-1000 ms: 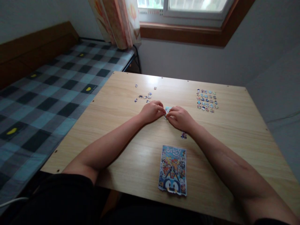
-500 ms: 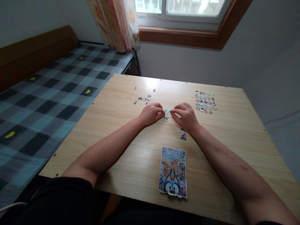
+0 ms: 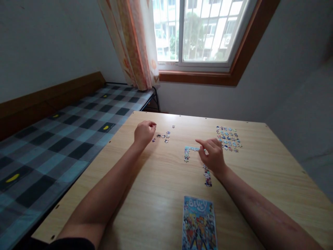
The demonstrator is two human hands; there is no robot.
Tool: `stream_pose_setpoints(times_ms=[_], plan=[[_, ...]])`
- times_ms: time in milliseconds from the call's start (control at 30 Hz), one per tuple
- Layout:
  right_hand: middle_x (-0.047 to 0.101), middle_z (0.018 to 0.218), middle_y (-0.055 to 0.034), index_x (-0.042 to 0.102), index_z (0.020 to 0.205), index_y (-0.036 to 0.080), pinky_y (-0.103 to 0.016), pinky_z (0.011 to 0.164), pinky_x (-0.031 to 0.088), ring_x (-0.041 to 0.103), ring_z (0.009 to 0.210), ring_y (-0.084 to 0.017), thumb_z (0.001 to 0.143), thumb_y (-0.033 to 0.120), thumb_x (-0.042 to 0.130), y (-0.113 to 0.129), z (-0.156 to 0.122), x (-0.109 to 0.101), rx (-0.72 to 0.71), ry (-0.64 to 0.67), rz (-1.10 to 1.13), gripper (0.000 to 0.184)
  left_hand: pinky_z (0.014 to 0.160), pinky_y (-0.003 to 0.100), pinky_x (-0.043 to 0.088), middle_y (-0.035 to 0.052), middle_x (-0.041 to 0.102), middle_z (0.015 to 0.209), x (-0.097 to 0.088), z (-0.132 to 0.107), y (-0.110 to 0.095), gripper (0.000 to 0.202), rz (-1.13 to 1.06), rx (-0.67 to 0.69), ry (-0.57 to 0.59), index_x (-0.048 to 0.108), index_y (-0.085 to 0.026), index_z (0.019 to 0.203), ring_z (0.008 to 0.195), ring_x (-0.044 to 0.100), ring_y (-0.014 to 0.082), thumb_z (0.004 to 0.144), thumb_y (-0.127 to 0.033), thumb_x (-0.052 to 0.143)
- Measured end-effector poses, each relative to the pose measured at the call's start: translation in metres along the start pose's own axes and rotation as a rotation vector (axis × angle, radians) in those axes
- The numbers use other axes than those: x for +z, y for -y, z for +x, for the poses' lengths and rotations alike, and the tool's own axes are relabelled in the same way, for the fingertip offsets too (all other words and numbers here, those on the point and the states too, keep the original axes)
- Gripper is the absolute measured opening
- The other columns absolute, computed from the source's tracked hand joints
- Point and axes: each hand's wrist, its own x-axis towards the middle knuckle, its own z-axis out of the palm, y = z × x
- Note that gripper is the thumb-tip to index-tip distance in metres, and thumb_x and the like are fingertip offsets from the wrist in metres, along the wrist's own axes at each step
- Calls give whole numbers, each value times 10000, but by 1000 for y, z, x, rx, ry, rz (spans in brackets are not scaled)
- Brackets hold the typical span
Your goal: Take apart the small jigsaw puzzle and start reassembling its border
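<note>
My left hand [image 3: 144, 132] hovers at the far left of the wooden table [image 3: 161, 194], fingers curled in a pinch just left of a few scattered puzzle pieces [image 3: 163, 136]; whether it holds one I cannot make out. My right hand [image 3: 212, 154] rests mid-table with the index finger stretched out, its tip touching the right end of a small joined corner section of puzzle [image 3: 187, 152]. A short joined strip of pieces [image 3: 207, 176] lies just below that hand. A larger group of loose pieces [image 3: 228, 138] is spread behind it to the right.
A colourful puzzle reference picture [image 3: 199, 224] lies near the table's front edge. A bed with a checked blue cover [image 3: 52, 139] runs along the left side. A window [image 3: 200, 31] and a curtain [image 3: 132, 45] are behind the table, walls at right.
Both hands were together pinching the small joined section; they have parted. The left hand moved back-left to the scattered pieces, the right stays by the section. The camera tilted up.
</note>
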Motion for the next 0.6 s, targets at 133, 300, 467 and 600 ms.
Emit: stream_pose_setpoints(times_ms=[133, 300, 467, 600], plan=[[657, 741, -32, 706, 1193, 229, -394, 827, 398, 577, 795, -207, 903, 147, 566, -1, -1, 1, 2, -35, 29, 332, 769, 309, 499, 60, 762, 925, 9, 13, 14, 180, 52, -43, 134, 785, -219, 919, 838, 664, 218, 854, -248, 620], [699, 776, -38, 604, 1352, 239, -442, 944, 416, 618, 912, -238, 940, 153, 528, 0, 0, 2, 11, -69, 60, 427, 764, 304, 505, 57, 771, 956, 17, 33, 15, 202, 67, -99, 109, 800, -235, 950, 856, 677, 221, 853, -273, 626], [762, 948, -23, 439, 1476, 263, -587, 1179, 231, 567, 1205, -255, 943, 95, 471, 5, 3, 0, -7, -57, 125, 559, 783, 325, 509, 76, 771, 982, 27, 50, 16, 220, 122, -145, 95, 810, -246, 969, 898, 677, 246, 860, -314, 632], [753, 1059, -35, 460, 1454, 257, -625, 1203, 179, 512, 1306, -265, 934, 108, 471, 5, 2, 1, 10, -58, 121, 541, 845, 364, 505, 99, 753, 1040, 42, 56, 6, 216, 169, -9, 189, 809, -249, 1003, 965, 653, 270, 858, -303, 658]])
